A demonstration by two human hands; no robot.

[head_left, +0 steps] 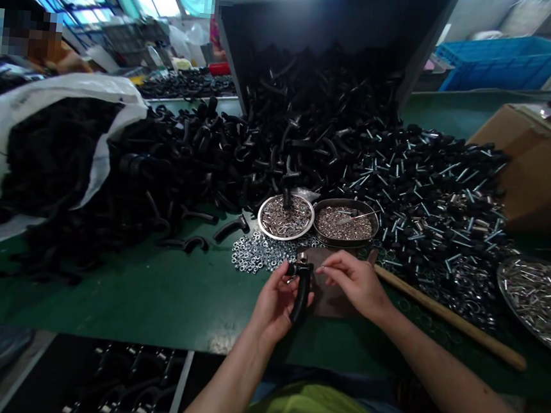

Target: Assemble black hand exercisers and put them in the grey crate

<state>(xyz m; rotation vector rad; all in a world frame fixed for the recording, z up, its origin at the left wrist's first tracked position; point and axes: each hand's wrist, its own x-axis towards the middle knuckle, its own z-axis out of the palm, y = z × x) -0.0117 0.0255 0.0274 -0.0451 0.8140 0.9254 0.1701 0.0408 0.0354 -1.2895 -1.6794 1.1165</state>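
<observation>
My left hand (271, 306) is closed around a black curved handle (302, 295), held upright with a metal piece at its top. Close by on the right, my right hand (353, 283) has thumb and forefinger pinched together at the handle's head. Something tiny and shiny shows at those fingertips, too small to name. Just beyond the hands stand a round dish of small metal parts (285, 219) and an oval tin of tiny metal pieces (345, 225). Loose nuts (254, 254) lie spread in front of the dish. Under the right hand is a brown plate (329, 301).
A wooden-handled hammer (453, 320) lies to the right, near a large dish of metal pins (540, 300). Black handles (212, 156) and knobs with bolts (417, 187) are heaped behind. A white sack (125, 100), cardboard box (534, 168) and blue crate (500, 65) stand around. Another person (44, 38) is at far left.
</observation>
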